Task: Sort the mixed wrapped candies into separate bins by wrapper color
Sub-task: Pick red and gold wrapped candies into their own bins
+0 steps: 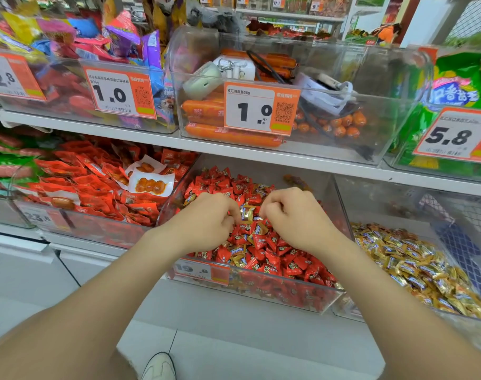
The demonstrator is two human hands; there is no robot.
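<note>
Fingers [229, 213] of the left hand [206, 219] curl down and pinch the left edge of a gold-wrapped candy [248, 213] that stands proud of the heap. Just to its right is the right hand [294, 215], knuckles up and fingers curled under; whether they hold anything cannot be told. The gold piece sits near the middle of a clear bin [176, 196] on the lower shelf, amid a deep pile of red-wrapped candies [288, 266], with more gold strays [239, 257] scattered toward the near edge. Just to the right, a neighbouring bin [384, 196] holds gold candies [414, 259] alone, the likely home for the strays. The step in hand appears to be culling gold from red, and it looks well short of done. Doing it well likely means lifting each wrapper by its crimped end so no red piece rides up with it. It also means gathering several in one hand before crossing right, and carrying them over the shared wall rather than tossing, since slick wrappers could slide back. A price tag [201, 270] fronts the red bin; red snack packets [96, 185] fill the bin to the left.
</note>
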